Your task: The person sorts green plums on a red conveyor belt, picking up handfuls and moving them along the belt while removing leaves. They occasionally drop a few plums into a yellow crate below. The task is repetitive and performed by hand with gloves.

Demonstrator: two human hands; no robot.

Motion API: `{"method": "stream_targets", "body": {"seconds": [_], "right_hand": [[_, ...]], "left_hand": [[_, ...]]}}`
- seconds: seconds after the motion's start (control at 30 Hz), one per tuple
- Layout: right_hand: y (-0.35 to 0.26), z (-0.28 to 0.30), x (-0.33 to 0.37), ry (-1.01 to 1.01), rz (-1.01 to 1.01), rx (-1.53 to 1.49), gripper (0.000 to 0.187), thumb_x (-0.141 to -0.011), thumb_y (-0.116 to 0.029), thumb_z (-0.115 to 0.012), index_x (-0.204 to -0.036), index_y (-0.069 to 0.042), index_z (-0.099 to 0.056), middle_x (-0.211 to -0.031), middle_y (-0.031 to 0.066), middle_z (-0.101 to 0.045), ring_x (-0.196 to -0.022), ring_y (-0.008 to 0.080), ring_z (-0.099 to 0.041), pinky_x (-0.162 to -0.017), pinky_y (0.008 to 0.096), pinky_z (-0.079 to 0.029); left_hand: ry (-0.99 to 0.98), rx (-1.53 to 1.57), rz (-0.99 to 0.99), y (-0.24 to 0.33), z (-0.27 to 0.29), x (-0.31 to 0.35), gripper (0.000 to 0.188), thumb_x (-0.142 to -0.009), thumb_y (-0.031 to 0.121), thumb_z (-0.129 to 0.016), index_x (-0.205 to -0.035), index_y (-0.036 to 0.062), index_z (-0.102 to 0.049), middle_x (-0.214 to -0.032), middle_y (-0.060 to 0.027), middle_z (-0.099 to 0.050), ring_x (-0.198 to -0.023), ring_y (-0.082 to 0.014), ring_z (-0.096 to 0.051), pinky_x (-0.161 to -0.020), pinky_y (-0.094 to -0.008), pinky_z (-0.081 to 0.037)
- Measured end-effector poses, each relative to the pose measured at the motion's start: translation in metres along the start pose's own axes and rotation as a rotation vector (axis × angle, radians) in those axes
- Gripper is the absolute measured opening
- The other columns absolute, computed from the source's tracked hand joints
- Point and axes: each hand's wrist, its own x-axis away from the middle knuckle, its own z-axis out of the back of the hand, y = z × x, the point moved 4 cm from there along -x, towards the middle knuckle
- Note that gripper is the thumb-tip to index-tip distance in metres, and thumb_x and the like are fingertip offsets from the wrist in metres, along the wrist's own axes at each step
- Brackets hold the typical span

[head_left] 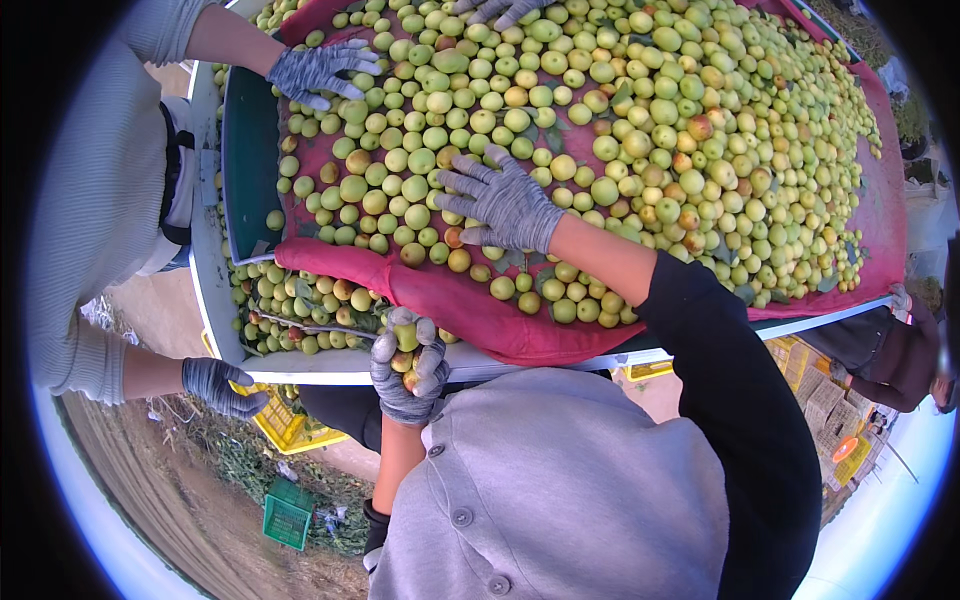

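Note:
A thick layer of small green jujubes [670,130], some with reddish-brown patches, covers the dark red cloth [880,200] in front of me. My left hand [408,375], in a grey striped glove, is closed around a few jujubes [405,350] at the table's near edge, palm up. Over the middle of the layer my right hand [505,205], gloved the same way, rests with its fingers spread and touches the jujubes under it. Its palm side is hidden.
Lower jujubes with leaves and a twig [310,325] lie in a white-rimmed trough at left. A co-worker's gloved hand [320,72] reaches over the fruit; their other hand [222,388] hangs near a yellow crate [290,425]. Another gloved hand [500,10] is at top. A green crate [287,513] stands below.

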Motion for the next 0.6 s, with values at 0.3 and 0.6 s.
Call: {"method": "stream_targets", "body": {"seconds": [0.3,0.6], "right_hand": [[0.085,0.084,0.204,-0.038,-0.237,0.055,0.076,-0.078,-0.063,-0.059,-0.139,-0.020,-0.047,-0.147,0.0091,-0.040,-0.139,0.0306,-0.033,-0.113,0.0508,-0.025],[0.008,0.017,0.174,-0.076,-0.133,-0.150,0.088,-0.071,-0.069,-0.060,-0.139,-0.015,-0.046,-0.145,0.0090,-0.041,-0.136,0.0404,-0.032,-0.110,0.0538,-0.031]], "left_hand": [[-0.075,0.126,0.035,0.006,0.015,-0.006,0.023,-0.097,0.022,-0.051,-0.116,0.0083,-0.054,-0.101,-0.0084,-0.053,-0.054,-0.0060,-0.041,-0.038,-0.0161,-0.041],[-0.097,0.116,0.034,0.005,0.018,-0.012,0.030,-0.097,0.024,-0.050,-0.123,0.0086,-0.053,-0.105,-0.0114,-0.052,-0.060,-0.0110,-0.044,-0.040,-0.0182,-0.043]]}}
